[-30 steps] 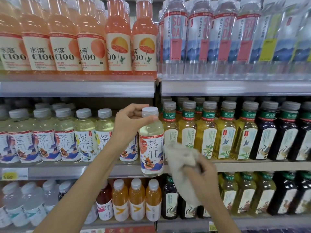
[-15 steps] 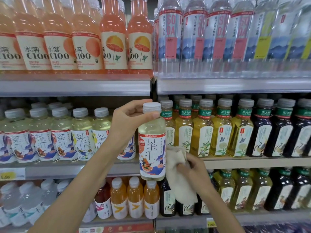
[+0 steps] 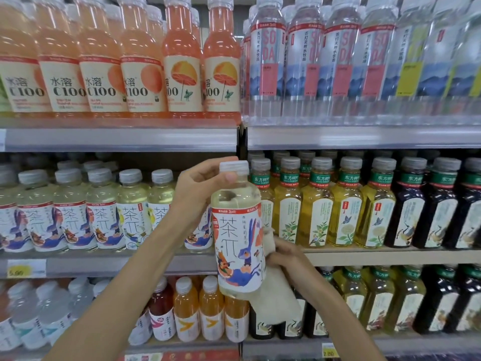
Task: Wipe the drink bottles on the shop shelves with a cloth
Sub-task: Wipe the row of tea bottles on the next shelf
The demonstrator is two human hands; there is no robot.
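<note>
A pale tea bottle [image 3: 238, 238] with a white cap and a rabbit label hangs in the air before the middle shelf. My left hand [image 3: 201, 190] grips it by the neck, thumb across the front just under the cap. My right hand [image 3: 285, 256] holds a cream cloth [image 3: 276, 300] against the bottle's right side, behind the label. The cloth's loose end droops below the bottle. Most of my right hand's fingers are hidden behind the bottle and cloth.
Matching tea bottles [image 3: 104, 212] fill the middle shelf at left, with a gap where my left wrist is. Yellow and dark tea bottles [image 3: 346, 207] stand at right. Orange drinks [image 3: 140, 66] and soda water [image 3: 307, 53] line the top shelf [image 3: 119, 138]. Juice bottles [image 3: 197, 308] stand below.
The bottle has come off the shelf toward me and now looks larger and closer. My right hand has moved the cloth from beside the bottle onto its right side.
</note>
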